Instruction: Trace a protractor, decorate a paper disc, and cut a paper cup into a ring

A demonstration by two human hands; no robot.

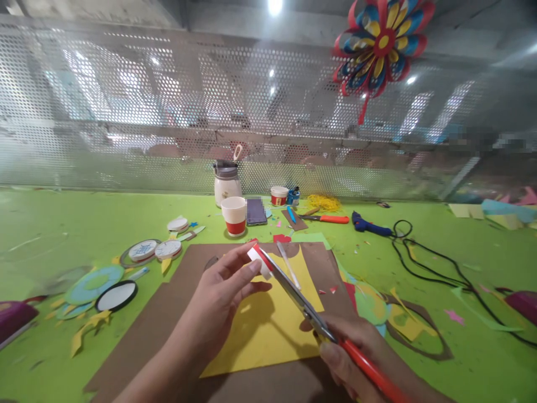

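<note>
My left hand [222, 296] pinches a small white and red piece of paper cup [260, 261] between thumb and fingers, held above a yellow paper sheet [268, 324]. My right hand [356, 352] grips red-handled scissors [310, 310]; their blades reach up to the cup piece and touch its red edge. The yellow sheet lies on a large brown card [168, 319] on the green table [75, 229].
A red and white paper cup [234, 216], a white flask [227, 182], a phone [255, 211], a second pair of orange scissors [327, 218] and a blue glue gun [369, 225] with black cable [436, 268] lie beyond. Paper discs and scraps [104, 280] sit left. A perforated metal wall [126, 123] backs the table.
</note>
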